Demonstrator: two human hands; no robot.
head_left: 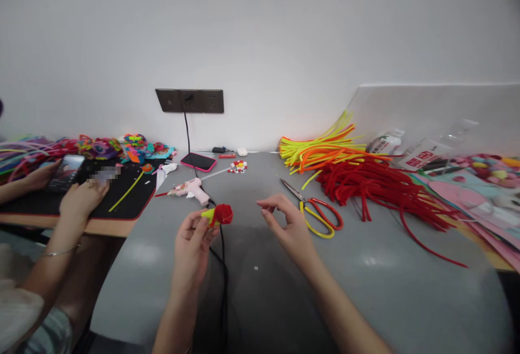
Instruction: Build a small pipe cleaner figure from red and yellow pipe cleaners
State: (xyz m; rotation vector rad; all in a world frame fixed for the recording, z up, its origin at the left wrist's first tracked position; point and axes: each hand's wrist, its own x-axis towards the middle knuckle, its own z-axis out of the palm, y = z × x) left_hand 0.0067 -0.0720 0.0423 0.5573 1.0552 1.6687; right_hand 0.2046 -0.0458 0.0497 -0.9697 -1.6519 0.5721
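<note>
Around your work, the glue gun [194, 190] lies on the counter [138, 283] just beyond your left hand [194, 235], and its black cable [223, 289] runs below the red-and-yellow piece [223, 214] toward the near side, between your forearms. Farther back are a pink phone [198, 162] and a small pompom cluster [237, 167], with the socket panel [203, 101] on the wall above. The scissors [304, 199] lie just right of your right hand [287, 221], blades pointing far left. Beyond them sit a yellow-and-orange bundle [320, 150] and a red bundle [361, 183], one loose strand trailing to the near right. At left, a co-worker [83, 199] holds a dark phone [67, 172] over a black mat [138, 202].

At the far right is a clear bottle [459, 133]; you cannot tell what it contains.

Your left hand pinches the piece by its yellow side, above the counter's middle, red end facing right. Your right hand hovers apart from it, open, fingers curved over the thumb and pointing left.
</note>
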